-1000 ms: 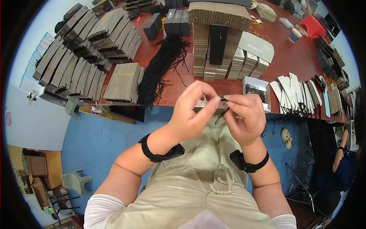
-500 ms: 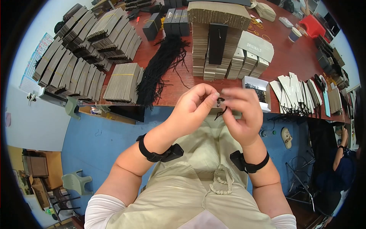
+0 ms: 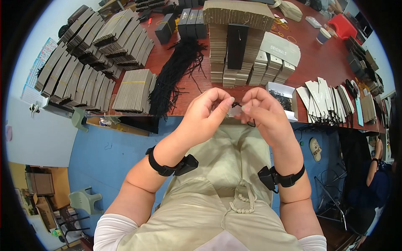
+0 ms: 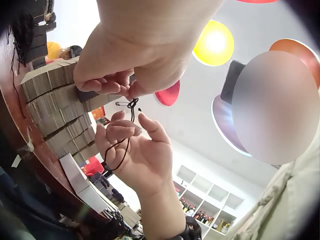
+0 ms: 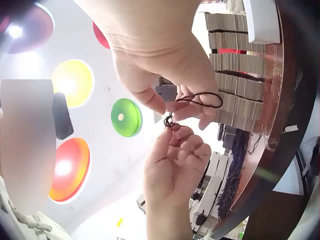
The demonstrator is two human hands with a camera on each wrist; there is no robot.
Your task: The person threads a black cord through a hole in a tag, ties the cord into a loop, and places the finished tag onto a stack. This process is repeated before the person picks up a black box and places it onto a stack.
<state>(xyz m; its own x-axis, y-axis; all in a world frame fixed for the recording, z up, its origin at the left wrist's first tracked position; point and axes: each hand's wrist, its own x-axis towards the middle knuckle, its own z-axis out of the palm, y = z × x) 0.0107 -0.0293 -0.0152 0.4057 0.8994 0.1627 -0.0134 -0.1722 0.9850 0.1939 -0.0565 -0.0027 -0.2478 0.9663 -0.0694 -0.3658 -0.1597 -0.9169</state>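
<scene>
The left hand (image 3: 204,113) pinches a knotted part of a thin black cord (image 4: 132,104) between thumb and fingertip. Facing it, close by, the right hand (image 3: 270,118) has bent fingers with the cord running between them. In the right wrist view a loop of the cord (image 5: 220,99) hangs past the fingers of the right hand (image 5: 165,65), while the left hand (image 5: 175,167) holds the small knot from below. A small pin-like piece (image 4: 121,104) shows beside the knot in the left wrist view. Both hands are raised at the table's near edge.
On the red table (image 3: 195,98) stand tall stacks of grey cards (image 3: 219,54), a bundle of black cords (image 3: 171,79), an open white box (image 3: 294,109) and white tags (image 3: 320,100). More card bundles (image 3: 75,79) fill the left side. A person's arm (image 3: 374,165) shows at right.
Both hands have shifted slightly, the left one leftward. The right hand has turned, its spread fingers now bent about the cord. A gap with cord across it shows between the hands.
</scene>
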